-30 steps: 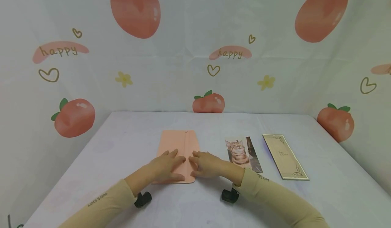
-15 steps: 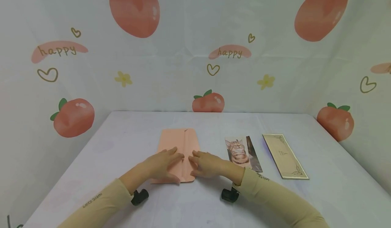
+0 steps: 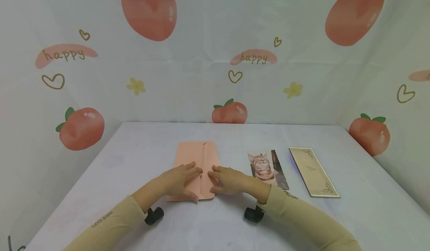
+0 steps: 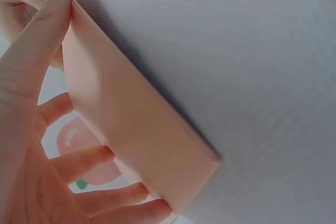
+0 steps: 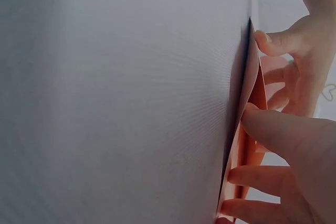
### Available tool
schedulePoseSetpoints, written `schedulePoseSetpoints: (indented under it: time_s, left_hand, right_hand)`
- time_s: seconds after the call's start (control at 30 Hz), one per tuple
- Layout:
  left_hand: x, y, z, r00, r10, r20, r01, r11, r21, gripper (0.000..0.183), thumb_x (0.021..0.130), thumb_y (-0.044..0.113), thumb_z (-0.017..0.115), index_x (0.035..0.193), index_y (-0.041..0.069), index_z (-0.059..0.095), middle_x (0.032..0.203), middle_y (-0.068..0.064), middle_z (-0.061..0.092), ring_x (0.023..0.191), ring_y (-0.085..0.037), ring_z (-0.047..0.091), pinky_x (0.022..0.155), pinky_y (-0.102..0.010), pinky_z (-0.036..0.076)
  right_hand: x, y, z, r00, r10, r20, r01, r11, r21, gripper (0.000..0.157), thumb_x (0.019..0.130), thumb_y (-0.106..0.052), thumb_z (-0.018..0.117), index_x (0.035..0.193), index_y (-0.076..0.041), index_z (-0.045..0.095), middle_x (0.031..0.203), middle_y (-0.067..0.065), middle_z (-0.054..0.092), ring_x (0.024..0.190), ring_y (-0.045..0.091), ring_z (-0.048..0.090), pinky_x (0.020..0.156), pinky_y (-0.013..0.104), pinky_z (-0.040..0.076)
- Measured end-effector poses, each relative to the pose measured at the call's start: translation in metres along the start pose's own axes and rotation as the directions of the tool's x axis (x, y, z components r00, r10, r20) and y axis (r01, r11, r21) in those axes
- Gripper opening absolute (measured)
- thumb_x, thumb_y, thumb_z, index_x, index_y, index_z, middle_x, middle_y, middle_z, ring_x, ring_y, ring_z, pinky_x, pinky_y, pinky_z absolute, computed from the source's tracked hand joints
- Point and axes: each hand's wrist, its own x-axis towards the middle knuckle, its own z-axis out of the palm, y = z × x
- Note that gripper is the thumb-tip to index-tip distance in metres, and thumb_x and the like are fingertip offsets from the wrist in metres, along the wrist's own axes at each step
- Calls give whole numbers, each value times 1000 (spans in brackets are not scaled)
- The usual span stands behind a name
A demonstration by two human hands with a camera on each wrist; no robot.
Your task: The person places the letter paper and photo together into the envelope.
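Observation:
A pink envelope point(image 3: 191, 152) lies flat on the table, its lengthwise seam facing up. Spread fingers of my left hand point(image 3: 176, 182) rest on its left half, the thumb at the near edge. On the other side of the seam, my right hand point(image 3: 230, 180) touches the envelope with parted fingers. In the left wrist view, fingertips meet the pink paper point(image 4: 136, 124) and the thumb lies along its edge. The right wrist view shows the paper layers point(image 5: 252, 72) parted at the near end, with the right thumb point(image 5: 262, 121) against the lower layer.
A cat picture card point(image 3: 263, 169) lies right of the envelope, partly behind my right forearm. Farther right is a long beige card point(image 3: 314, 172) with a gold border. A white cloth point(image 3: 201, 86) printed with fruit hangs behind the table point(image 3: 141, 142).
My left hand has shifted slightly left, and its thumb now sits lower at the envelope's near edge, where a small paper corner sticks out. The right hand has stayed in place.

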Motion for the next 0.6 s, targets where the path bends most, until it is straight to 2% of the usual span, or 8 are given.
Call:
schedulePoseSetpoints:
  time_s: [0.37, 0.6]
  left_hand:
    - [2, -1, 1, 1000, -1, 3, 1, 1000, 1, 83, 69, 56, 73, 135, 15, 43, 147, -26, 33, 127, -54, 38, 100, -62, 37]
    - [1, 1, 1, 1000, -11, 7, 11, 1000, 5, 81, 69, 56, 73, 134, 17, 44, 147, -25, 33, 126, -56, 38, 97, -62, 39]
  right_hand:
    - [-1, 7, 0, 997, -46, -64, 51, 996, 79, 52, 90, -36, 60, 132, -8, 51, 143, 17, 44, 134, 30, 42, 108, 44, 37]
    - [-6, 13, -3, 980, -77, -185, 105, 983, 149, 45, 92, -29, 57, 129, -4, 54, 134, 16, 54, 129, 30, 47, 105, 45, 40]
